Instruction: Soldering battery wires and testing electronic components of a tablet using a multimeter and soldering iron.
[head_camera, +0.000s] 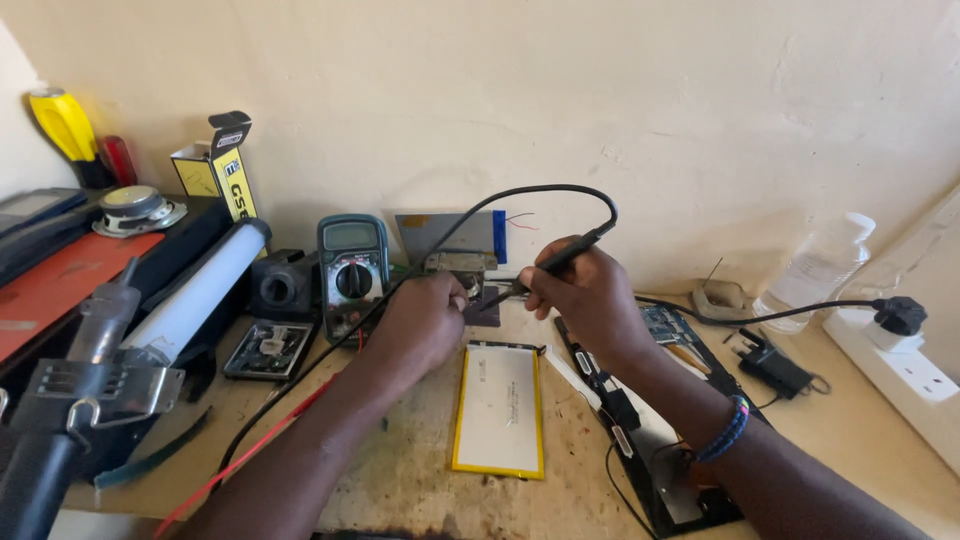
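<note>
A flat battery pack (498, 408), silver with a yellow border, is shown lying flat on the workbench (400, 470). Bare bench surface is seen in front of the pack and to its left; the disassembled tablet frame (650, 440) lies just beside its right edge. Just beyond the pack's far edge, a black soldering iron (555, 258) is gripped pen-fashion in the right hand (585, 290). The left hand (425, 320) is closed on a small part that cannot be made out. A digital multimeter (352, 268) stands beyond the pack, to its left.
</note>
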